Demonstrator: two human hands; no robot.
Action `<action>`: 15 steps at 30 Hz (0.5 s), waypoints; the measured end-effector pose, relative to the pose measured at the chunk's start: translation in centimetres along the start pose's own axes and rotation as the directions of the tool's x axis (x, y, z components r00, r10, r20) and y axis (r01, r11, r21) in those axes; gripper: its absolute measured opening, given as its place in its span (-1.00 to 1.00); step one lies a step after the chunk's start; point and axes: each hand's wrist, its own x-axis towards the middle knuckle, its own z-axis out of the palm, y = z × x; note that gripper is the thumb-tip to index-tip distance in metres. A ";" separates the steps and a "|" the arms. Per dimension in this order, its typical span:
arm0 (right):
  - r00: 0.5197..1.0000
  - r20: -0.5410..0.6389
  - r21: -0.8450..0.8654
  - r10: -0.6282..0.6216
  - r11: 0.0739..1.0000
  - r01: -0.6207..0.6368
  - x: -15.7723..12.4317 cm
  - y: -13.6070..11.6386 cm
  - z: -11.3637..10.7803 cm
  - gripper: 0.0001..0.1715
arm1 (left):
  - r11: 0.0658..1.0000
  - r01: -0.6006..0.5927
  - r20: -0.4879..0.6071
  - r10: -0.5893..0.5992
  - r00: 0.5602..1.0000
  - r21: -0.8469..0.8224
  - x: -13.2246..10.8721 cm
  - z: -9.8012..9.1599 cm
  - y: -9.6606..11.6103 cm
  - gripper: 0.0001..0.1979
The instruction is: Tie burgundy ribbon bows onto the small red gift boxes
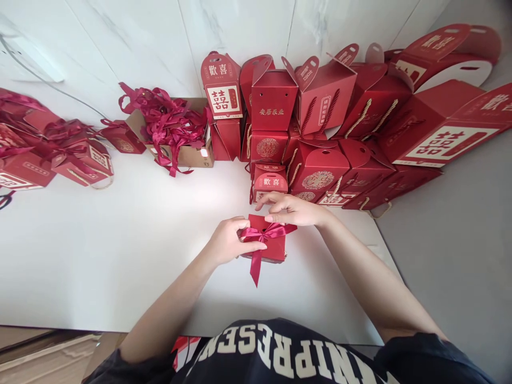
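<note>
A small red gift box [275, 249] sits on the white table in front of me, tied with a magenta satin ribbon bow [274, 230] whose tail hangs down the near side. My left hand [229, 240] grips the box at its left side, thumb lying across the front below the bow and fingers at the bow's left loop. Over the far edge of the box hovers my right hand [294, 209], fingers loosely stretched and apart, the thumb close to the top of the bow. Whether that thumb touches the ribbon, I cannot tell.
Stacked red gift boxes [318, 165] stand along the wall at the back right. A cardboard box [196, 156] heaped with magenta ribbons [170, 125] is behind to the left. Bow-tied boxes [86, 160] are grouped at the far left. A thin cable [52, 85] runs down the wall.
</note>
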 end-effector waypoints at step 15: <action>0.999 -0.049 0.109 0.022 0.994 -0.017 -0.9 0.4 0.4 -0.66 | 0.949 0.062 0.144 -0.017 0.989 -0.310 0.7 -0.1 -3.2 -0.57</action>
